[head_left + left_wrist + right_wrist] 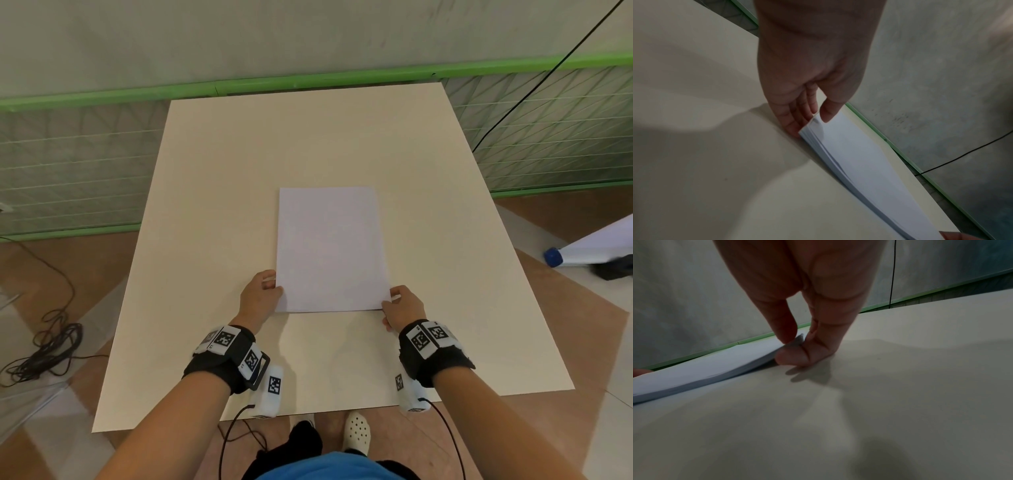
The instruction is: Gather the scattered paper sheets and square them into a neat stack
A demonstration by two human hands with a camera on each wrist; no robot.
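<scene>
Paper stack (pixel 330 250) lies mid-surface (pixel 212 205), long axis running away from the person. Sheets look all gathered; no strays seen elsewhere on the surface. So gathering seems done, squaring is the step in hand.

L hand (pixel 258 294) pinches near-left corner: thumb on top, fingers (pixel 795 120) under/against the edge. L wrist view shows sheet edges fanned a bit along that side, not flush yet. R hand (pixel 404 306) pinches near-right corner, thumb over, fingers tucked beneath; R wrist view shows that corner lifted off the surface, stack bowing up toward it. Far end appears to rest flat.

From head view top outline looks fairly rectangular, slight stagger at near edge.

Next move, prob.: lift w/ both hands, stand stack on an edge, tap to settle; or press side edges inward. Needs loose enough grip so sheets can slide flush, even pressure both sides. Risk: bottom sheets slipping out if the pinch eases too far.
</scene>
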